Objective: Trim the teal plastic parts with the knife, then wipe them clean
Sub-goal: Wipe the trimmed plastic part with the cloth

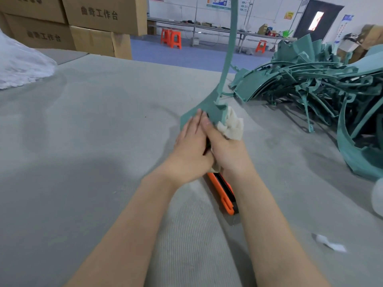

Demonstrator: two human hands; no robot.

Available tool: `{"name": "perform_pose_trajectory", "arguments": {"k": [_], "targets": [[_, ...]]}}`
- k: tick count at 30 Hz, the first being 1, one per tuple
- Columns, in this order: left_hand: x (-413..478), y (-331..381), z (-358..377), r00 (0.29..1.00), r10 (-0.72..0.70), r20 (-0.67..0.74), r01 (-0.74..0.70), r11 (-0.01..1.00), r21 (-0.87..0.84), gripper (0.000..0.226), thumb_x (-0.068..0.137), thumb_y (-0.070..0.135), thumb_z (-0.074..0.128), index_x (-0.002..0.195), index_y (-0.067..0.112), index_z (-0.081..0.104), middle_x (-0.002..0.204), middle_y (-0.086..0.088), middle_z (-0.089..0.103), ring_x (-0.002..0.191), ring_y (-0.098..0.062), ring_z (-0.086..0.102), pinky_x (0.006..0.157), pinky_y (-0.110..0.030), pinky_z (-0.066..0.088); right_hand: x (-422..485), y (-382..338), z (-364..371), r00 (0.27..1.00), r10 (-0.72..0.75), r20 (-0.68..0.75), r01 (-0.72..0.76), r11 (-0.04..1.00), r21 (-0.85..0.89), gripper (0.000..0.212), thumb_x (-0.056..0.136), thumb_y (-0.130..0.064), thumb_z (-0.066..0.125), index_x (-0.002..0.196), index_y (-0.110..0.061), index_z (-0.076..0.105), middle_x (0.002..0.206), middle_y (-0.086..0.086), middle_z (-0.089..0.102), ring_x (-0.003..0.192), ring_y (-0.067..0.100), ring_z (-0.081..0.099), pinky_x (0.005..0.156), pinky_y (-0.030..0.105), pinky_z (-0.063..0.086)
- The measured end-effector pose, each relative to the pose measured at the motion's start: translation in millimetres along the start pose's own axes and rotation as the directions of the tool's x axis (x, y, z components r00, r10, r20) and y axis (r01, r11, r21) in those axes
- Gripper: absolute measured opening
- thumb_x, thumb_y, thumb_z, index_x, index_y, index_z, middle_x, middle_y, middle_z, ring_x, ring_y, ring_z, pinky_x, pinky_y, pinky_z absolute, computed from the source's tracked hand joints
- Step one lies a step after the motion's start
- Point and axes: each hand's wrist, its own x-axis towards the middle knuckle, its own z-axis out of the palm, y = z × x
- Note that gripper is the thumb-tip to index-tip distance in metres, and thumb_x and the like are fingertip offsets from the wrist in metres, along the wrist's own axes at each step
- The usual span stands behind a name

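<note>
From my feed: left hand point(189, 148) fingers straight, together, pressing flat on the teal plastic part point(209, 109). Right hand point(224, 151) is curled round a white rag point(232, 125) against it. The part stands up off the table point(83, 141), with the orange utility knife point(223, 191) under the wrists.

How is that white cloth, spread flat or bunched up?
Bunched up: the cloth bulges in crumpled folds from the gripping right hand.

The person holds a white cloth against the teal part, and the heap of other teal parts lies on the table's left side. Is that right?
Not quite. The head view shows the heap of teal parts on the table's right side, not the left. The right hand does hold a white cloth against the teal part.
</note>
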Motion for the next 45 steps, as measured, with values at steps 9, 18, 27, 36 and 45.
{"name": "perform_pose_trajectory", "arguments": {"k": [9, 18, 27, 36, 45], "targets": [[2, -17, -26, 0.853, -0.369, -0.370, 0.241, 0.906, -0.348, 0.066, 0.084, 0.040, 0.069, 0.140, 0.014, 0.046, 0.142, 0.000, 0.047, 0.131, -0.011, 0.044, 0.112, -0.027, 0.031, 0, -17, -39, 0.992, 0.030, 0.119, -0.025, 0.999, -0.048, 0.033, 0.085, -0.025, 0.069, 0.085, 0.007, 0.061, 0.057, 0.006, 0.062, 0.043, 0.016, 0.053, 0.040, 0.019, 0.041], [-4, -38, -38, 0.910, -0.357, 0.210, 0.401, 0.632, -0.663, 0.034, 0.069, 0.040, 0.072, 0.094, 0.017, 0.070, 0.091, -0.001, 0.076, 0.082, -0.014, 0.071, 0.072, -0.027, 0.058, -5, -23, -51, 0.975, 0.179, 0.128, -0.136, 0.947, -0.290, 0.034, 0.089, -0.046, 0.061, 0.088, -0.013, 0.070, 0.064, 0.013, 0.069, 0.052, 0.021, 0.057, 0.057, 0.033, 0.045], [4, -28, -22, 0.892, -0.441, 0.101, 0.328, 0.477, -0.816, 0.021, 0.094, 0.007, 0.056, 0.116, 0.010, 0.055, 0.105, -0.004, 0.071, 0.087, -0.015, 0.070, 0.075, -0.031, 0.057, 9, -34, -56, 0.865, 0.049, -0.499, 0.118, 0.947, 0.297, 0.024, 0.097, -0.021, 0.043, 0.076, -0.017, 0.054, 0.069, -0.001, 0.060, 0.070, 0.017, 0.059, 0.065, 0.031, 0.049], [8, 5, -6, 0.907, -0.415, -0.065, 0.058, 0.277, -0.959, 0.028, 0.104, 0.019, 0.040, 0.117, 0.006, 0.060, 0.108, -0.008, 0.070, 0.098, -0.017, 0.068, 0.083, -0.025, 0.055, -10, 7, 19, 0.874, -0.463, 0.148, 0.406, 0.527, -0.747, 0.055, 0.093, -0.024, 0.045, 0.144, -0.005, 0.038, 0.156, 0.011, 0.028, 0.145, 0.018, 0.021, 0.120, 0.040, 0.011], [10, 9, 2, 0.898, -0.438, -0.048, 0.103, 0.314, -0.944, 0.029, 0.103, 0.022, 0.040, 0.115, 0.007, 0.062, 0.105, -0.007, 0.071, 0.090, -0.015, 0.070, 0.080, -0.026, 0.057, -4, 6, 6, 0.961, -0.277, 0.014, 0.127, 0.394, -0.910, 0.061, 0.093, -0.032, 0.052, 0.149, -0.020, 0.033, 0.163, 0.004, 0.007, 0.149, 0.016, 0.000, 0.118, 0.052, 0.008]]}}
